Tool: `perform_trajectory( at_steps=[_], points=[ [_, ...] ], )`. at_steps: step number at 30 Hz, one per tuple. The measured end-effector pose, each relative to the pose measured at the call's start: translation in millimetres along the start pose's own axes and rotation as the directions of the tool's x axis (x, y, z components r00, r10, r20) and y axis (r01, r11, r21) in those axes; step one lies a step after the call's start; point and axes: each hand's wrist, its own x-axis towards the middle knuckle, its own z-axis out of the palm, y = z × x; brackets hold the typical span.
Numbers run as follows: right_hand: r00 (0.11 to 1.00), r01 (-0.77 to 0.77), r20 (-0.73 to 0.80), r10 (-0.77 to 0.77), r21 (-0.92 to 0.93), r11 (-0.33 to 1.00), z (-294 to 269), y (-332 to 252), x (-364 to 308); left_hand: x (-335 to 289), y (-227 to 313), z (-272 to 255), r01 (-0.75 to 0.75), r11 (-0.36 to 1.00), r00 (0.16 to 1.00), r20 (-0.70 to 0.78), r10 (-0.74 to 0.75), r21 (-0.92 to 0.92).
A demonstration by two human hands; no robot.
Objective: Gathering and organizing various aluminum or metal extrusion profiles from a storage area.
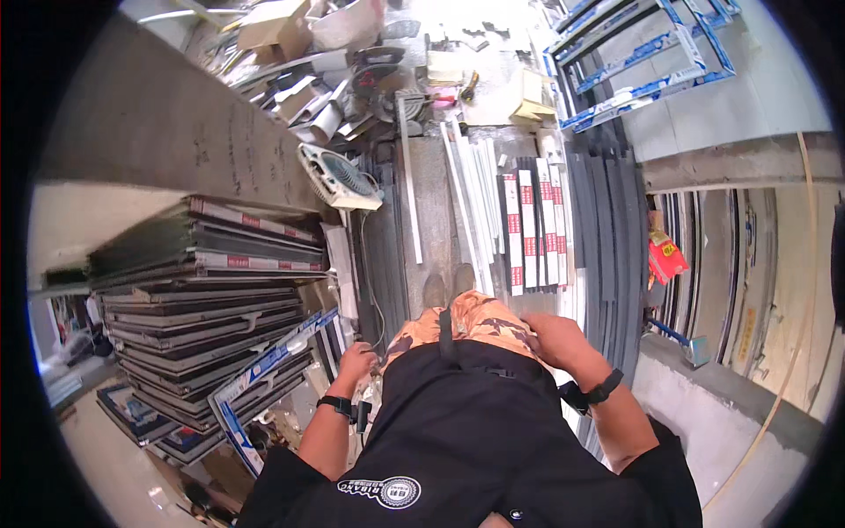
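My left hand (pixel 356 362) hangs beside my left thigh, its fingers loosely apart and no object visible in it. Close by lie upright strips and a frame wrapped in blue and white film (pixel 231 387). Against the right side of my patterned orange trousers (pixel 480 319) rests my right hand (pixel 558 340); its fingertips are mostly hidden, so I cannot make out whether it is closed. Past that hand run long dark grey profiles (pixel 607 238) on the floor. Ahead of my shoes lie white strips (pixel 475 194) and bars with red and white labels (pixel 534 224).
A tall stack of dark framed panels (pixel 202 321) stands at left. Beyond it, a white box fan (pixel 341 179) leans near a heap of scraps. Blue-and-white wrapped frames (pixel 647 62) stand at far right. A shelf with upright panels (pixel 704 264) and a red package (pixel 666 258) lies right.
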Motion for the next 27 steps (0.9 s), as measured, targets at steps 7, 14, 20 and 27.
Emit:
perform_trajectory(
  at_steps=[7, 14, 20, 27],
  points=[
    [1.000, -0.017, -0.009, 0.018, 0.034, 0.999, 10.8, 35.2, -1.7, 25.6, 51.4, -19.2, 0.030, 0.998, 0.999, -0.029, -0.029, 0.050],
    [0.998, -0.033, -0.048, 0.038, 0.104, 0.994, -19.9, 53.1, 15.3, 54.1, 55.7, -40.2, 0.140, 0.950, 0.989, 0.093, -0.119, -0.277],
    [0.998, -0.050, -0.031, 0.053, 0.096, 0.994, -22.5, 93.9, 37.5, 70.9, 127.7, -55.1, 0.167, 0.943, 0.986, 0.022, -0.168, -0.287],
    [0.997, -0.072, -0.004, 0.072, 0.108, 0.992, -56.2, 107.5, 82.4, 99.4, 181.8, -74.4, 0.162, 0.966, 0.987, 0.035, -0.159, -0.201]
  ],
)
